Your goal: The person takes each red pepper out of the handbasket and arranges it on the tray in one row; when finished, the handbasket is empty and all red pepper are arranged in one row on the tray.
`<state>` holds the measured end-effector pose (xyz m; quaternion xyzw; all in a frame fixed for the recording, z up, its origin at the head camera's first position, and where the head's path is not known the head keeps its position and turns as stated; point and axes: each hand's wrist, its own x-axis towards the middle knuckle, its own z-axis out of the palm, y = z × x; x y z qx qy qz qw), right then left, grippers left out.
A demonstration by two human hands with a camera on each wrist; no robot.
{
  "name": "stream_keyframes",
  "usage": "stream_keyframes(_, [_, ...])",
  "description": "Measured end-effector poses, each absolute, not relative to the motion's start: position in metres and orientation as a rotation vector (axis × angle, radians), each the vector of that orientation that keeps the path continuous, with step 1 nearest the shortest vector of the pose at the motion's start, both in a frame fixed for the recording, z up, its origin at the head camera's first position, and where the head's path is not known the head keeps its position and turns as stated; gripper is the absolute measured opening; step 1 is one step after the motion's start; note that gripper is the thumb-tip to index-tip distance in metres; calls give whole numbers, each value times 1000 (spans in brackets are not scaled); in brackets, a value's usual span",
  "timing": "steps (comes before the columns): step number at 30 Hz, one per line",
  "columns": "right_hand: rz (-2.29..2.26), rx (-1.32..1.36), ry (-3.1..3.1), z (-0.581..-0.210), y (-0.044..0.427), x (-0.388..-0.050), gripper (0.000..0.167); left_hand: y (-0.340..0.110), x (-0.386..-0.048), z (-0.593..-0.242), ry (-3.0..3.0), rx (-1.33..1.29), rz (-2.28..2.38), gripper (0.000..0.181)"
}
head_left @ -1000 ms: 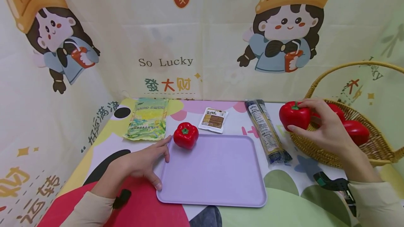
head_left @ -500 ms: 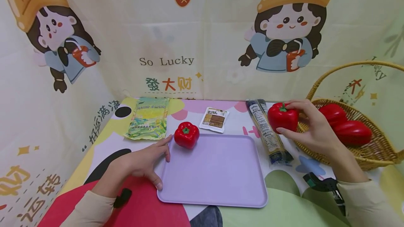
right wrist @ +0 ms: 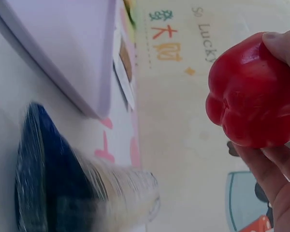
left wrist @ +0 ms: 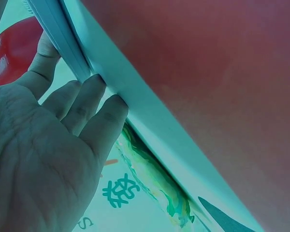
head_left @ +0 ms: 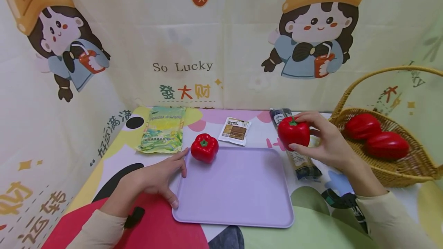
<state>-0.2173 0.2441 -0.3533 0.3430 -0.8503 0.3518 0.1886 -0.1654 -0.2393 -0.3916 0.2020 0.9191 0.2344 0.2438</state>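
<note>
My right hand (head_left: 327,141) grips a red bell pepper (head_left: 293,133) with a green stem, thumb on the near side and fingers behind. It is held up over the long noodle packet (head_left: 301,164), right of the purple tray (head_left: 235,191). The right wrist view shows the pepper's lobed underside (right wrist: 251,96) off the table. A second red bell pepper (head_left: 204,148) sits in the tray's far left corner. At the tray's left edge rests my left hand (head_left: 155,180), fingers and thumb spread along the rim; in the left wrist view its fingertips (left wrist: 117,104) touch the tray's side.
A wicker basket (head_left: 398,174) with a tall handle stands at the right, holding two dark red glossy items (head_left: 387,145). Behind the tray lie a green-yellow packet (head_left: 162,130) and a small brown-white sachet (head_left: 234,130). A printed cloth hangs behind the table.
My right hand has carried the bell pepper leftward, from the basket's edge to above the noodle packet. The left hand and the pepper on the tray have stayed put.
</note>
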Motion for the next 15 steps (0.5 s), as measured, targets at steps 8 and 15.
stream_keyframes(8, [967,1078,-2375,-359,227,-225,83,-241,-166,-395,2515,547,626,67])
stream_keyframes(15, [1077,1076,-2427,-365,215,-225,79,-239,-167,-394,2513,528,619,66])
